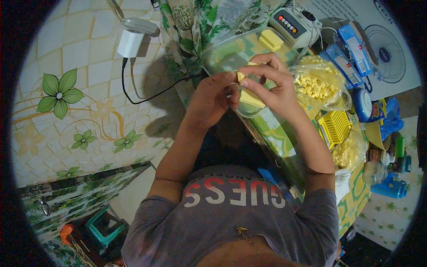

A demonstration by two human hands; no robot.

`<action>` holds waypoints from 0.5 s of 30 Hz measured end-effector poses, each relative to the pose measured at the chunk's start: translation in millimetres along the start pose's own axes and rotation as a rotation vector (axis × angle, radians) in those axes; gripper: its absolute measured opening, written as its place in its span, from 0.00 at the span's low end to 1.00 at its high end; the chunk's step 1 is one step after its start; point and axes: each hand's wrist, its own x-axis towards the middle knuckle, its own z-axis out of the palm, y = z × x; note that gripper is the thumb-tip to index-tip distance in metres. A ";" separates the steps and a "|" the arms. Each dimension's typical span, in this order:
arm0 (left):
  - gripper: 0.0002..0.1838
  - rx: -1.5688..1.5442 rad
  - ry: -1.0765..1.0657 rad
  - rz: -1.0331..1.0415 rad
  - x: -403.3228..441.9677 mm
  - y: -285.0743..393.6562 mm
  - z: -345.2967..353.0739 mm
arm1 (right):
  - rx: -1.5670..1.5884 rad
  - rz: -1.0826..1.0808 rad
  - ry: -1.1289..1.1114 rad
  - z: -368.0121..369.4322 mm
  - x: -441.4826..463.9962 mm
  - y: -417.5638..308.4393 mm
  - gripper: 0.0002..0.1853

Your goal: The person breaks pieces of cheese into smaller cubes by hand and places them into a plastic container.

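My left hand point(208, 99) is closed, its thumb and fingertips pressed against a small yellow piece point(240, 77). From the other side, my right hand point(274, 82) pinches the same piece between thumb and fingers. Both hands are over the near edge of a clear plastic container point(213, 58). Just below my right fingers is a yellow block point(251, 98); whether it rests in the container or touches the hand I cannot tell. Another yellow block point(270, 40) lies at the container's far end.
Right of the container are a plastic bag of small yellow pieces point(316, 86), a yellow slotted rack point(334, 128) and a second bag point(349, 151). A white device with buttons point(293, 26) stands behind. Blue boxes point(351, 53) and bottles line the right side; a charger point(130, 43) hangs left.
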 end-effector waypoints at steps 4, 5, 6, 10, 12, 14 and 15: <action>0.09 -0.003 0.005 -0.018 1.3 -3.7 -2.9 | 0.003 -0.005 0.001 -0.9 0.2 -0.6 0.13; 0.09 0.008 -0.007 -0.019 2.0 -5.2 -4.6 | 0.003 -0.012 -0.001 -0.7 0.1 1.2 0.13; 0.09 0.020 -0.006 -0.008 2.0 -4.6 -3.0 | 0.003 -0.019 -0.002 -0.9 0.0 2.3 0.14; 0.08 0.001 -0.011 0.018 1.2 -4.0 2.4 | -0.004 -0.021 -0.020 -2.0 -0.4 1.2 0.15; 0.08 -0.028 -0.026 0.012 1.1 -4.0 2.3 | -0.017 -0.011 -0.024 -3.2 -0.4 -2.6 0.16; 0.08 -0.046 -0.050 -0.007 1.8 -3.9 0.7 | -0.006 -0.017 -0.020 -3.5 -0.6 -2.9 0.16; 0.08 -0.050 -0.047 -0.004 1.7 -3.9 1.2 | -0.001 -0.019 -0.018 -3.7 -0.7 -3.1 0.17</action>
